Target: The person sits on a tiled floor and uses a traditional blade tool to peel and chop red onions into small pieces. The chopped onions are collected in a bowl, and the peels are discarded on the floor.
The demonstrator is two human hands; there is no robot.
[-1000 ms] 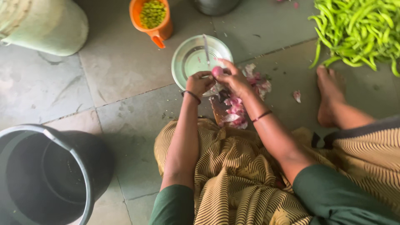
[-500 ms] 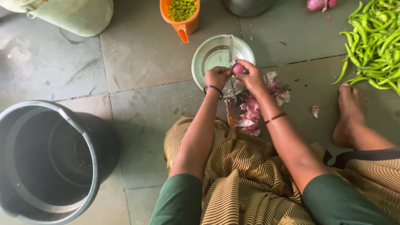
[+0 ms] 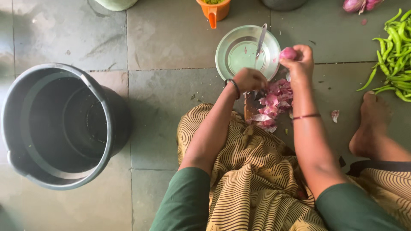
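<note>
From my remote seat, the right hand has lifted one peeled onion, fingers closed on it, at three o'clock of the one bowl, while the left hand stays curled, contents unclear, over one peel heap.

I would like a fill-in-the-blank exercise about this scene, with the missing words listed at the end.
1. The right hand holds a peeled pink ____ over the floor.
2. The pale bowl has a metal ____ leaning in it.
3. The grey bucket stands on the person's ____ side.
4. The chillies piled on the floor are ____ in colour.

Missing words: onion; spoon; left; green
</note>
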